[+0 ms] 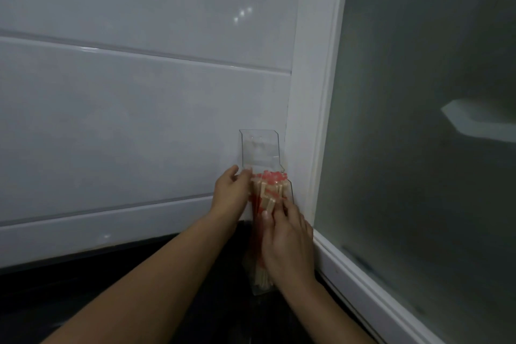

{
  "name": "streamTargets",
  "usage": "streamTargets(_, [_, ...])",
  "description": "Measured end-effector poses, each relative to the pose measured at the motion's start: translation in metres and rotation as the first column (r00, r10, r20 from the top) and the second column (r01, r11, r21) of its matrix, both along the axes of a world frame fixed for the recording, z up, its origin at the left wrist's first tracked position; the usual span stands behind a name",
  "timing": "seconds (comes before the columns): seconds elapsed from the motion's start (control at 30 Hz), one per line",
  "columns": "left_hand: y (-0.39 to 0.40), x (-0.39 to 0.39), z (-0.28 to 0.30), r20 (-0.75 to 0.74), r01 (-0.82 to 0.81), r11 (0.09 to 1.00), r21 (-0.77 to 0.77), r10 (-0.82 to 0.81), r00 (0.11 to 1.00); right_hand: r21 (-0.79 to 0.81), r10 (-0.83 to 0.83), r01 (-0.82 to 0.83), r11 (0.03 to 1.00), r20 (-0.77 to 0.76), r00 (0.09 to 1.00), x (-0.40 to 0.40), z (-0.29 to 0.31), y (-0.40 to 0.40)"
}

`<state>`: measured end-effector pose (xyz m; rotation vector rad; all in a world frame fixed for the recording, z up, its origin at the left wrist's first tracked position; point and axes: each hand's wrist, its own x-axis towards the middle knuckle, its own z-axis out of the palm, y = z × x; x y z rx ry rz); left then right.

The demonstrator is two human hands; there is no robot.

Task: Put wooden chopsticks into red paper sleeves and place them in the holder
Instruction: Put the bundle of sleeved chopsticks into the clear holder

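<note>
A clear plastic holder (259, 148) stands upright against the white tiled wall, in the corner by a window frame. It is packed with several wooden chopsticks in red paper sleeves (269, 184), their tops showing at the holder's opening. My left hand (230, 190) grips the holder's left edge near the top. My right hand (284, 240) lies against the holder's front, its fingers curled round the chopstick tops. The lower part of the holder is partly hidden by my right hand.
The holder stands on a dark countertop (139, 288). A white window frame (315, 120) with frosted glass (418, 148) runs close on the right. White wall tiles (139, 106) fill the left and back.
</note>
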<state>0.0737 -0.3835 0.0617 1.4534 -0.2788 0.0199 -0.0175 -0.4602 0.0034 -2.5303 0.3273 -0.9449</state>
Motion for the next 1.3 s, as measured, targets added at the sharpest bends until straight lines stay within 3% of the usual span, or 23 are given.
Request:
streamTargets(0.17, [0.003, 0.007, 0.006, -0.095, 0.030, 0.999, -0.016, -0.032, 0.995, 0.026, -0.034, 0.033, 0.999, 0.041, 0.999, 0.015, 0.020, -0.018])
streamTargets(0.3, [0.001, 0.006, 0.003, -0.037, 0.025, 1.000, 0.005, -0.025, 0.999, -0.012, -0.057, 0.058, 0.998, 0.080, 0.995, 0.020, 0.023, -0.018])
streamTargets(0.53, [0.007, 0.007, 0.012, -0.067, 0.049, 0.992, -0.113, -0.057, 0.996, 0.002, -0.069, 0.069, 0.998, 0.171, 0.983, 0.024, 0.009, -0.005])
streamTargets(0.67, [0.013, 0.011, 0.016, -0.027, 0.016, 0.994, -0.104, -0.019, 0.999, -0.018, -0.066, 0.069, 0.997, 0.135, 0.989, 0.026, 0.004, 0.000])
streamTargets(0.8, [0.018, 0.011, 0.022, -0.054, 0.056, 0.978, -0.200, -0.068, 0.996, 0.114, -0.061, 0.043, 0.992, 0.157, 0.986, 0.027, 0.008, -0.001])
streamTargets(0.93, [0.017, 0.002, 0.039, -0.011, 0.103, 0.964, -0.247, -0.109, 0.994, 0.122, -0.090, 0.066, 0.990, 0.201, 0.975, 0.029, 0.009, -0.001])
streamTargets(1.0, [0.014, -0.005, 0.045, 0.055, 0.114, 0.975, -0.193, -0.105, 0.993, 0.156, -0.119, 0.084, 0.984, 0.235, 0.965, 0.028, 0.007, -0.001])
streamTargets(1.17, [0.010, -0.027, 0.038, 0.360, 0.114, 0.987, 0.111, -0.146, 0.921, 0.390, -0.216, 0.111, 0.914, 0.237, 0.947, 0.027, 0.001, -0.002])
streamTargets(1.3, [0.012, -0.025, 0.022, 0.437, 0.065, 0.956, 0.285, -0.190, 0.879, 0.484, -0.132, -0.095, 0.870, 0.415, 0.900, 0.023, -0.007, 0.002])
